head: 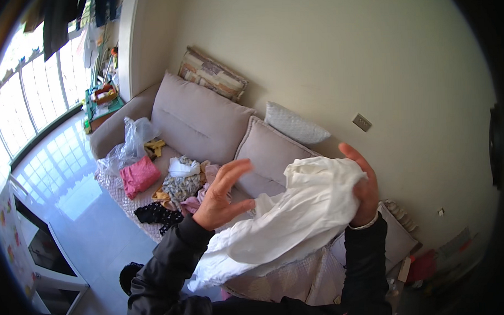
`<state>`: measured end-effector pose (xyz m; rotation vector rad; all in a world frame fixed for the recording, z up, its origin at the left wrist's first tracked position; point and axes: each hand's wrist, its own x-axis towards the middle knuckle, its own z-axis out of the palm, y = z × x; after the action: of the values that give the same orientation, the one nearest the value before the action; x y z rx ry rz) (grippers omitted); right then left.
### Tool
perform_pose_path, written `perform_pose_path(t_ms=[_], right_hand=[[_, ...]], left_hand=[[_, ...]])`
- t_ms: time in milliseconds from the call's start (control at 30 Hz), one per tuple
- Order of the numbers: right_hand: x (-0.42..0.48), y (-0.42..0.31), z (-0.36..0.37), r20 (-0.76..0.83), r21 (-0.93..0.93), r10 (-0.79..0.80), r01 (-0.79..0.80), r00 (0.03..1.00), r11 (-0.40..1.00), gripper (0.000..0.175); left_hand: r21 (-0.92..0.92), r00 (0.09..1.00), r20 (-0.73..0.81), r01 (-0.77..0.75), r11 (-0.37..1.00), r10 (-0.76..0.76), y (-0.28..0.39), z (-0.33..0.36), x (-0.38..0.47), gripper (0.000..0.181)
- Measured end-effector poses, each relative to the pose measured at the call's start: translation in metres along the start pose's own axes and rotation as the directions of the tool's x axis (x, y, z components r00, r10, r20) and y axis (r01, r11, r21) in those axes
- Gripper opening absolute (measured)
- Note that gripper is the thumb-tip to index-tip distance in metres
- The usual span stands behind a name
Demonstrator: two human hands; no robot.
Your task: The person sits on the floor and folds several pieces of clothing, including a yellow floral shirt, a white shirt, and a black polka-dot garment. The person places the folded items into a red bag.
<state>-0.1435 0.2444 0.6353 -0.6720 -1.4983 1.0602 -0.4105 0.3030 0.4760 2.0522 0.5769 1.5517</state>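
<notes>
A white cloth garment (295, 214) hangs in loose folds from my right hand (366, 195), whose fingers are partly hidden behind it. My left hand (224, 196) is raised at the garment's left side, fingers and thumb apart, with nothing in its grasp. Beyond my left hand, a heap of clothes lies on the sofa seat: a grey-and-white patterned piece (182, 187), a white piece (183, 167), a black dotted piece (159, 215) and pink ones. A folded pink garment (140, 176) is beside a clear plastic bag (136, 134).
The beige sofa (113, 120) stands along the wall, with large back cushions (200, 113), a patterned cushion (212, 73) and a light grey pillow (294, 122). At the left are a table with a white frame (69, 284) and a barred window (37, 94).
</notes>
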Motion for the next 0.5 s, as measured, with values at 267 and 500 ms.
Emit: perform_pose_path(t_ms=[267, 500], right_hand=[[0.007, 0.006, -0.13, -0.111, 0.138, 0.036, -0.02, 0.993, 0.99, 0.034], [0.026, 0.004, -0.177, -0.081, 0.116, -0.29, 0.298, 0.953, 0.947, 0.016]], left_hand=[[-0.384, 0.898, 0.435, 0.253, 0.888, -0.068, 0.025, 0.113, 0.066, 0.082], [-0.13, 0.786, 0.265, 0.603, 0.787, -0.559, -0.001, 0.159, 0.104, 0.041]])
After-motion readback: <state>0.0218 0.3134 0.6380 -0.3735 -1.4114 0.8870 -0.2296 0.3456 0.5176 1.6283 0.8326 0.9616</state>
